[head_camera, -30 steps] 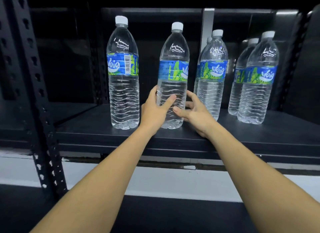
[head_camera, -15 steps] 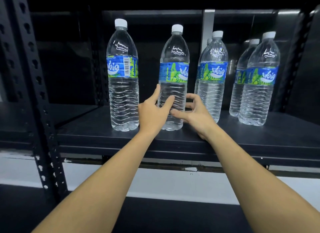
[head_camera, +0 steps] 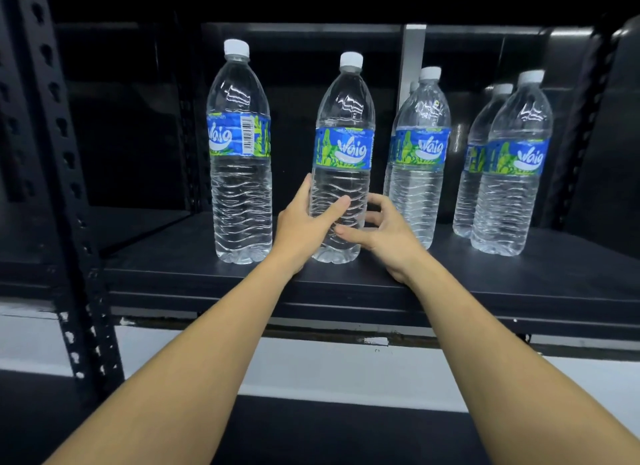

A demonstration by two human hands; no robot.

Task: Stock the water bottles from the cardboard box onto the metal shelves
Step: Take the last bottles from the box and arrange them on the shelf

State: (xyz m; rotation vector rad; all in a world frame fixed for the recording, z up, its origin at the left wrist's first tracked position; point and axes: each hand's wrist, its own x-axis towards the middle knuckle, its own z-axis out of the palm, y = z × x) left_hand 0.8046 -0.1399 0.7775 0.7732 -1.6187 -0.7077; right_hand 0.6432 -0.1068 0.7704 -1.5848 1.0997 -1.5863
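**Middle bottle steadied on the shelf, label forward**

Right of the post, the left bottle stood upright on the shelf, barcode showing. Your left hand gripped the middle bottle low down, thumb up its left side and forefinger across the front, likely to steady it and square the label. Your right hand was loosely cupped, thumb touching the bottle's front, fingers curled just beside it and not closed, probably guarding against a tip. The third bottle and the right pair stood apart, labels forward. The box was out of view.
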